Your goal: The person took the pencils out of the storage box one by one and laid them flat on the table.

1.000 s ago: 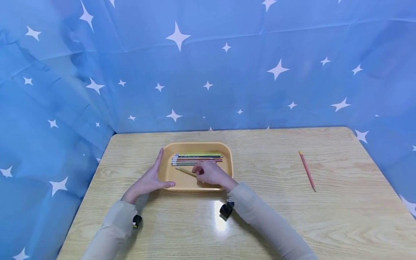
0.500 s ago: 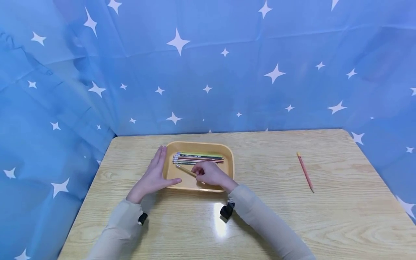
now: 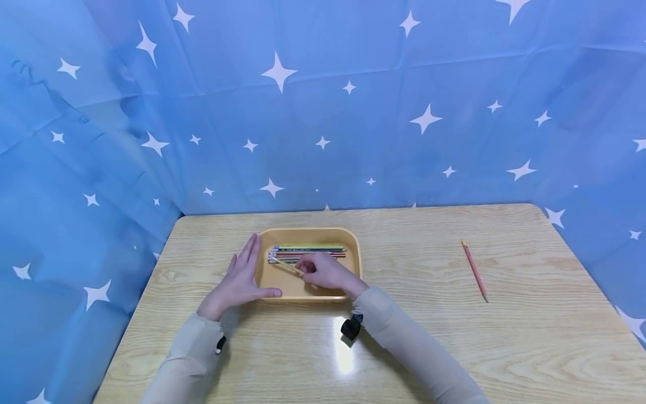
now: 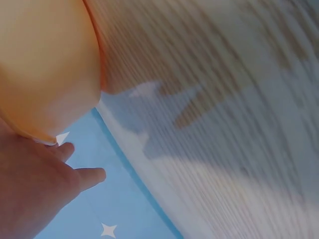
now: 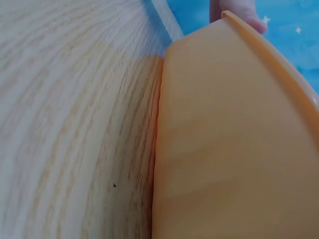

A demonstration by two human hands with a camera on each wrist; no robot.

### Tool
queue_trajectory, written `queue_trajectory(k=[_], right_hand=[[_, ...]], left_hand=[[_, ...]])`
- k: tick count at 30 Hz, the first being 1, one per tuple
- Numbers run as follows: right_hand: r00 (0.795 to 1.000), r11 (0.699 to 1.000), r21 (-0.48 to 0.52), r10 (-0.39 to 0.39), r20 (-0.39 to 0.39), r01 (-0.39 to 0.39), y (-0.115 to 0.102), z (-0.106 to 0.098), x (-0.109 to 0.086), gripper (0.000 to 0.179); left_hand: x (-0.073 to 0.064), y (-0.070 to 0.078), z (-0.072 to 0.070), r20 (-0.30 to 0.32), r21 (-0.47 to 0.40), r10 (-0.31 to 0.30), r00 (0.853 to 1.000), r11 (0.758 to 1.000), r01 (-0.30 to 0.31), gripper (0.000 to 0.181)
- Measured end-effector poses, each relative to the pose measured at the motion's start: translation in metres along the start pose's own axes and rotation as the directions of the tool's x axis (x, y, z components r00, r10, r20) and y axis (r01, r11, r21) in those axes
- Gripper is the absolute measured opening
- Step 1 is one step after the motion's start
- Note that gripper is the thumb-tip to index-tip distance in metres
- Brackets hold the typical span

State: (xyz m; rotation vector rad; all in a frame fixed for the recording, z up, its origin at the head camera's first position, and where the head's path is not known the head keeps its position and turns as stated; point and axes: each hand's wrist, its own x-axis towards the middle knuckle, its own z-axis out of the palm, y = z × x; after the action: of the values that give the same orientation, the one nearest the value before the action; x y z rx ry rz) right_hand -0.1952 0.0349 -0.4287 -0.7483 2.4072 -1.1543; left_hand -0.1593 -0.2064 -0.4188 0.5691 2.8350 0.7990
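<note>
A shallow orange-yellow tray [image 3: 309, 293] stands on the table, with several pencils [image 3: 310, 255] lying side by side in it. My right hand [image 3: 325, 270] reaches over the near rim and pinches a yellow pencil [image 3: 286, 266], which slants with its far end at the left ends of the row. The fingers hide its near end. At the tray's left end, my left hand [image 3: 239, 285] has its fingers straight along the side and its thumb by the near rim. In the left wrist view, fingers [image 4: 89, 178] extend beside the tray's outer wall [image 4: 50, 59].
Far to the right on the wooden table [image 3: 404, 247] lies a pink pencil [image 3: 474, 270]. A blue curtain with white stars [image 3: 348, 140] hangs behind the table and along its left. The right wrist view mostly holds the tray's outer wall [image 5: 224, 139].
The yellow pencil has moved away from me, its far end now up against the row. My left hand has shifted slightly right along the tray. The head view has tilted a little.
</note>
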Motion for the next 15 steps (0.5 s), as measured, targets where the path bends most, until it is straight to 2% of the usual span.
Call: queue_trajectory(k=[7,15], right_hand=[[0.996,0.995,0.084,-0.039,-0.085,0.046,-0.002,-0.003,-0.007,0.028],[0.968,0.986,0.094,-0.115,-0.223,0.138,-0.006,-0.030,-0.032,0.030]], left_hand=[[0.002,-0.001,0.002,0.030,-0.021,-0.028,0.999,0.999,0.029,0.136],[0.004,0.002,0.001,0.019,-0.107,-0.091,0.996,0.990,0.092,0.138]])
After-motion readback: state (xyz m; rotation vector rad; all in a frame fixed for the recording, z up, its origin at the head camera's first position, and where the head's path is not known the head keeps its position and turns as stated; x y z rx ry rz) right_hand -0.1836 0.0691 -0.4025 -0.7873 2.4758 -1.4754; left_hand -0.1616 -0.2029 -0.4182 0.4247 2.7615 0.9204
